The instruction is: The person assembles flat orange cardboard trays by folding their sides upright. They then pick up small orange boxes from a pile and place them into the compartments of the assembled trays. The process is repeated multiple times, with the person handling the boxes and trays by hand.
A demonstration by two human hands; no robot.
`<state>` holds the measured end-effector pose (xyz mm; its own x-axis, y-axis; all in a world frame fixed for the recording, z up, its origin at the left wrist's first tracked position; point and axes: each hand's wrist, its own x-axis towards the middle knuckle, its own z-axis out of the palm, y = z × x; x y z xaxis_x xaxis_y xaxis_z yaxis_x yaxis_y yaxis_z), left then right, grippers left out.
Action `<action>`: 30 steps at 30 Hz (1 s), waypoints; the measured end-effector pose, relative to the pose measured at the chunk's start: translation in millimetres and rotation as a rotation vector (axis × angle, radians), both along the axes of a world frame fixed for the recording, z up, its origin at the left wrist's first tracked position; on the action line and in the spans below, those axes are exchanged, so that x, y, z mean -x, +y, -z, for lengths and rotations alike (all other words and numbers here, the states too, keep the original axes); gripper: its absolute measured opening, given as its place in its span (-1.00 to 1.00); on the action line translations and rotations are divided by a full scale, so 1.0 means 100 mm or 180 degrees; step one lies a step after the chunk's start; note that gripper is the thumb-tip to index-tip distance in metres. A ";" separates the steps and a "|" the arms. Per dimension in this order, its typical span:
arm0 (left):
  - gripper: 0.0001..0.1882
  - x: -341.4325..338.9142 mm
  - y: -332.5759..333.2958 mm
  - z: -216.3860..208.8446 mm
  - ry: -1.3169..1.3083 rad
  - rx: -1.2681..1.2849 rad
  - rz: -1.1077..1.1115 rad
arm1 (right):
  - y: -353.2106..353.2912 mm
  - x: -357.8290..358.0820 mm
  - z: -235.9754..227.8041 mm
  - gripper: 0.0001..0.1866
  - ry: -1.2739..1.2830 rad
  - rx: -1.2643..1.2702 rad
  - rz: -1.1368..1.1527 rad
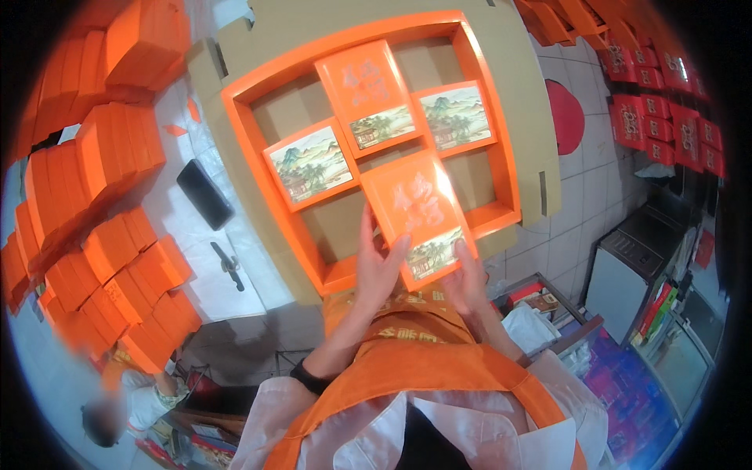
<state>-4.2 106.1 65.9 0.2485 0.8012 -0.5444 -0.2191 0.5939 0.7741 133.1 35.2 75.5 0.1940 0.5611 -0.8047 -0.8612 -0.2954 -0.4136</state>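
Left hand [379, 262] and right hand [468, 283] grasping orange box [415, 192] by its sides, over near rim of orange tray [274, 82]. Three other boxes [366, 82] inside tray. Beyond, from where I stand: black phone [205, 194], left; red packages [658, 129], right.

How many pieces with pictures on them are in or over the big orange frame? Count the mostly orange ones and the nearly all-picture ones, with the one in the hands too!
Mostly orange pieces: 2
Nearly all-picture pieces: 2
Total: 4
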 end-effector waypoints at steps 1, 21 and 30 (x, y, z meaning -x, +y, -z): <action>-0.21 0.00 0.04 0.03 -0.0027 -0.0022 0.0003 | 0.03 -0.01 0.02 -0.62 0.0011 -0.0024 -0.0011; -0.33 -0.12 0.11 0.74 0.2060 -0.1095 0.0482 | 0.31 -0.33 0.30 -0.53 -0.5723 0.0068 -0.4085; -0.41 -0.08 0.15 0.77 0.2472 -0.0902 0.0403 | 0.28 -0.26 0.44 -0.58 -0.5726 -0.0336 -0.3863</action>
<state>3.9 121.3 -11.4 -0.0168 0.9249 -0.3799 0.4936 0.3381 0.8013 158.9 62.8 31.3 0.1121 0.9770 -0.1811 0.9037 -0.1761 -0.3903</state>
